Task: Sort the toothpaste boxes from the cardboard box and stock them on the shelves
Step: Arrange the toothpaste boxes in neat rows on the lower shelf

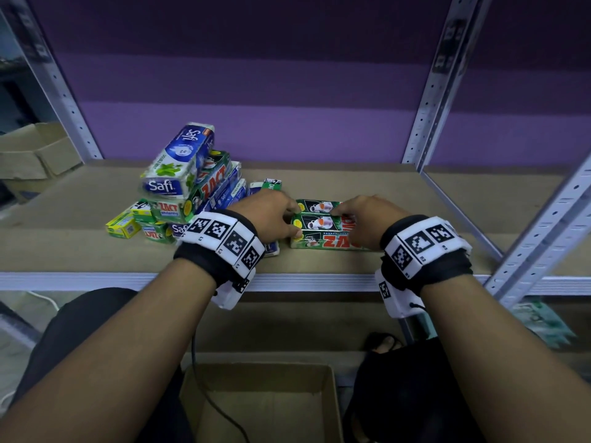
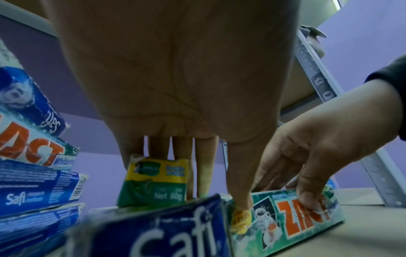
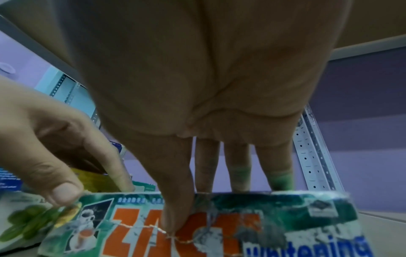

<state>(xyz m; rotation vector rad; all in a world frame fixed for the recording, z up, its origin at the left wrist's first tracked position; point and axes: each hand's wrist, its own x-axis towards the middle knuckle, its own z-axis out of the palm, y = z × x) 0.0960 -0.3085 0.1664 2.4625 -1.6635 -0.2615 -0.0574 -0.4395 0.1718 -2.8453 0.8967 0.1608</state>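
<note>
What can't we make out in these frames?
- Head view: the left hand and right hand cover part of the green Zact boxes, so their count is uncertain.
- Head view: the bottom edge cuts off the cardboard box; its contents are unseen.
- Left wrist view: the blue Safi box is blurred.

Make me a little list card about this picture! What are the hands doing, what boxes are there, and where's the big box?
left hand: grips the left end of the green Zact boxes
right hand: grips the same Zact boxes nearer the middle
Zact boxes: side by side on the shelf
pile at left: blue Safi boxes, more Zact, small yellow-green boxes, jumbled
cardboard box: on the floor below, open, nothing visible inside
</note>
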